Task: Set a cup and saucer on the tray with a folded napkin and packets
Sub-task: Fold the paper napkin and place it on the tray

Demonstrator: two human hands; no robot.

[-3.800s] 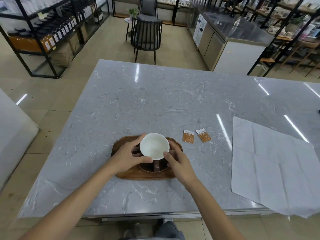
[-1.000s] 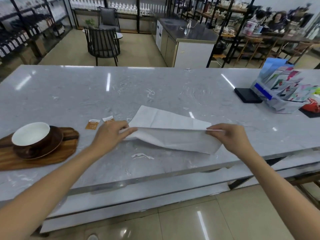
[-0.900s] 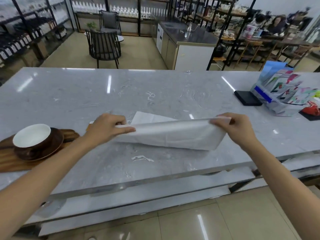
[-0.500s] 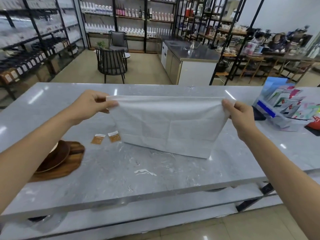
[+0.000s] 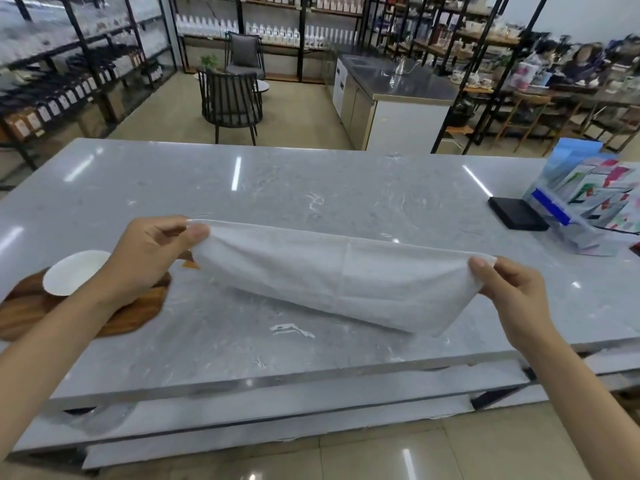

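At the far left, a dark wooden tray (image 5: 138, 318) with a wavy, rounded edge lies on the glossy grey marble-veined counter (image 5: 311, 188). On it sits a smooth white cup (image 5: 71, 271), round-rimmed; the saucer under it is hidden by the left forearm. Just right of the tray, a sliver of an orange packet (image 5: 189, 264) shows behind the left hand (image 5: 149, 258), whose fingers (image 5: 199, 233) pinch the upper left corner of the white napkin (image 5: 332, 275). The soft, matte cloth, doubled over with a faint vertical crease at its middle, hangs in a shallow sag above the counter, its lower fold near or touching the surface. The right hand (image 5: 512, 292) pinches the opposite corner between thumb and curled fingers. At the far right stand a flat black rectangular pad (image 5: 516, 213) and a clear holder of coloured leaflets (image 5: 588, 206).
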